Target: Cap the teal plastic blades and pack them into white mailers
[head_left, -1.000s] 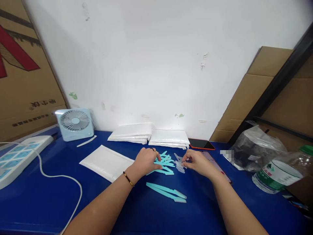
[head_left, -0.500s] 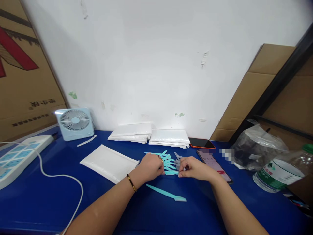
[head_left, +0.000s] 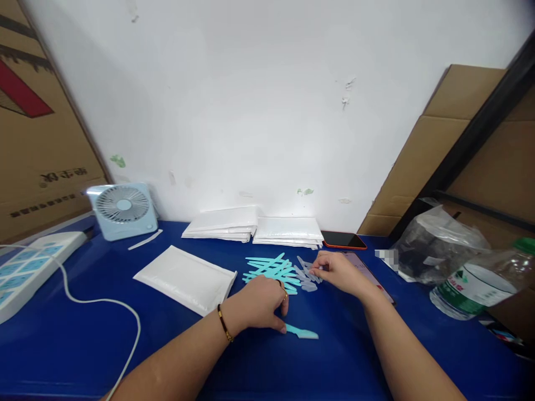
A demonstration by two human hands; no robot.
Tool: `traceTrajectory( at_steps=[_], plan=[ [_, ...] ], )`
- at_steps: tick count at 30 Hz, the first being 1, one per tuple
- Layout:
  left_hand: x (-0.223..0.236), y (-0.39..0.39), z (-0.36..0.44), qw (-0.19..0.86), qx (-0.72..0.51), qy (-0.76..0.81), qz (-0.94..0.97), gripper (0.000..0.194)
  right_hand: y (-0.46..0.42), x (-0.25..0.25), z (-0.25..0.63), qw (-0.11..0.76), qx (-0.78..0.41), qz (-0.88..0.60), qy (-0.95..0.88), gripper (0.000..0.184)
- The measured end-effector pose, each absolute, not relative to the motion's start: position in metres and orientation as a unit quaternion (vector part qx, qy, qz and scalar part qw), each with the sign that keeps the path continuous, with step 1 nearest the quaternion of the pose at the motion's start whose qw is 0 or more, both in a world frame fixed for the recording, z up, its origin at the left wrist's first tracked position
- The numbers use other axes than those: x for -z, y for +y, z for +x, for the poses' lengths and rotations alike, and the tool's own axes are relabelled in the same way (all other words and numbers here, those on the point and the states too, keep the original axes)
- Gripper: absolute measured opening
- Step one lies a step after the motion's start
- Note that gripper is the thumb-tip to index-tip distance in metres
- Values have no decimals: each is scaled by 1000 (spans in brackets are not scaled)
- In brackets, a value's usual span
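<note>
A heap of several teal plastic razor-like sticks [head_left: 271, 268] lies on the blue table [head_left: 83, 334], with clear plastic caps [head_left: 306, 275] beside it on the right. My left hand [head_left: 259, 306] rests curled over a single teal stick [head_left: 301, 333] nearer to me, fingers closed on its handle end. My right hand [head_left: 338, 272] sits at the clear caps, fingertips pinched on something I cannot make out.
A white padded envelope [head_left: 186, 277] lies left of the heap; two stacks of envelopes [head_left: 254, 230] sit by the wall. Two phones [head_left: 345, 239] lie to the right, with a plastic bag [head_left: 437, 248] and a bottle [head_left: 476, 284]. A small fan [head_left: 122, 209], a power strip [head_left: 25, 270] and a white cable [head_left: 104, 303] are at left.
My left hand came back from the teal heap toward me and settled on the single stick. My right hand moved away from the left hand, back to the clear caps.
</note>
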State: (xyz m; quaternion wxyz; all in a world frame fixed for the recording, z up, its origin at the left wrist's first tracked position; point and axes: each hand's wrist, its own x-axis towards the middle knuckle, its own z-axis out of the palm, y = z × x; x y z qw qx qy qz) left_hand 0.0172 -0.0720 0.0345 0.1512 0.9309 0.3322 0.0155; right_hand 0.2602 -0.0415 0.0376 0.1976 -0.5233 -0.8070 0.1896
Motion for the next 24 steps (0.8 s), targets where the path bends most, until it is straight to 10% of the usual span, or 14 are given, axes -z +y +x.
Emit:
traceTrajectory(
  at_steps=[11, 24],
  plan=[
    [-39, -53, 4, 193, -126, 413, 881, 10, -57, -49, 245, 141, -353, -423, -823, 30],
    [-37, -34, 0, 204, -161, 448, 856, 15, -38, -37, 259, 274, -321, -485, -766, 26]
  ],
)
